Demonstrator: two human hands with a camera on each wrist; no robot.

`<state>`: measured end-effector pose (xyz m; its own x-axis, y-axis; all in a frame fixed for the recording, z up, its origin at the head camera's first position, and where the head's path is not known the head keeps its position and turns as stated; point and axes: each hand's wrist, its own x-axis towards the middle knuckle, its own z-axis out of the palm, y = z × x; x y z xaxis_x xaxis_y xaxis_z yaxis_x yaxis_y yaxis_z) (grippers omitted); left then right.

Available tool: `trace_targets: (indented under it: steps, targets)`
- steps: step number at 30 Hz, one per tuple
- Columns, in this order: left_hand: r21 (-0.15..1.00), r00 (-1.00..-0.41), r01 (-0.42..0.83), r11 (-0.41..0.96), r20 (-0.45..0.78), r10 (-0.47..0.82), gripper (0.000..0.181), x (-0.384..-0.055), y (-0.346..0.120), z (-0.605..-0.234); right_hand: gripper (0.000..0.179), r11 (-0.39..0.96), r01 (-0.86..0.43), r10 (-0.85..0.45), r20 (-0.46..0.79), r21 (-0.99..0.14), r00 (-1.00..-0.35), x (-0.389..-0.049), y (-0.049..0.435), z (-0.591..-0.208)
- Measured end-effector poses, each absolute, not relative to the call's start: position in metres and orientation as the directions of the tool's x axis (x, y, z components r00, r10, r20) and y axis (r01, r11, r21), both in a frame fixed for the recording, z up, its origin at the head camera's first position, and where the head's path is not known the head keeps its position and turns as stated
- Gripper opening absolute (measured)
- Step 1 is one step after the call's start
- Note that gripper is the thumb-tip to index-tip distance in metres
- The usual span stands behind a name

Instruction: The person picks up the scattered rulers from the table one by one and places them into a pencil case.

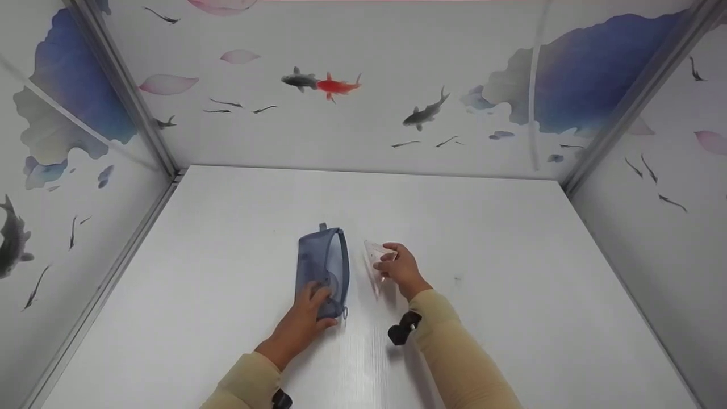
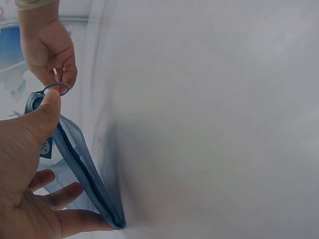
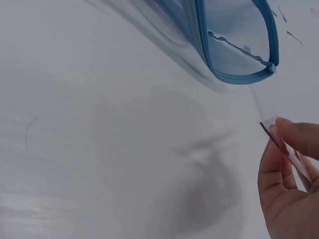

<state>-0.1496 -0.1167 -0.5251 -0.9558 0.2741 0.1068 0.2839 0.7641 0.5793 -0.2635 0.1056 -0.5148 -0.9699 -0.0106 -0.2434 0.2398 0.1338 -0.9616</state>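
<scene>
My left hand (image 1: 301, 321) holds a blue see-through zip pouch (image 1: 312, 255) near its close end, beside the ring-shaped zipper pull (image 1: 345, 313). The pouch's zip side gapes open toward the right. In the left wrist view the thumb lies by the pull ring (image 2: 57, 89) and the fingers spread along the pouch's side. Just right of the pouch, my right hand (image 1: 402, 270) pinches a clear, pinkish set square (image 1: 372, 253) between thumb and fingers. In the right wrist view the set square (image 3: 281, 144) is seen nearly edge-on, apart from the pouch's open zip edge (image 3: 239, 78).
Both hands work over a white table (image 1: 483, 238). White panels (image 1: 363, 130) painted with fish and leaves rise at the back and both sides, joined by grey metal posts (image 1: 128, 91). A black wrist device (image 1: 404, 328) sits at the right cuff.
</scene>
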Motion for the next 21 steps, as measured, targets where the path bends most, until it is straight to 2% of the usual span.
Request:
trace_targets:
  steps: [13, 21]
  targets:
    - [0.563, -0.955, 0.286, 0.776, 0.106, 0.275, 0.057, -0.15, -0.117, -0.525, 0.057, 0.055, 0.237, -0.057, -0.24, -0.97, -0.969, -0.263, 0.09, -0.504]
    - [0.556, -0.952, 0.299, 0.776, 0.117, 0.283, 0.056, -0.151, -0.117, -0.526, 0.055, 0.091, 0.242, -0.055, -0.247, -0.966, -0.967, -0.259, 0.076, -0.501]
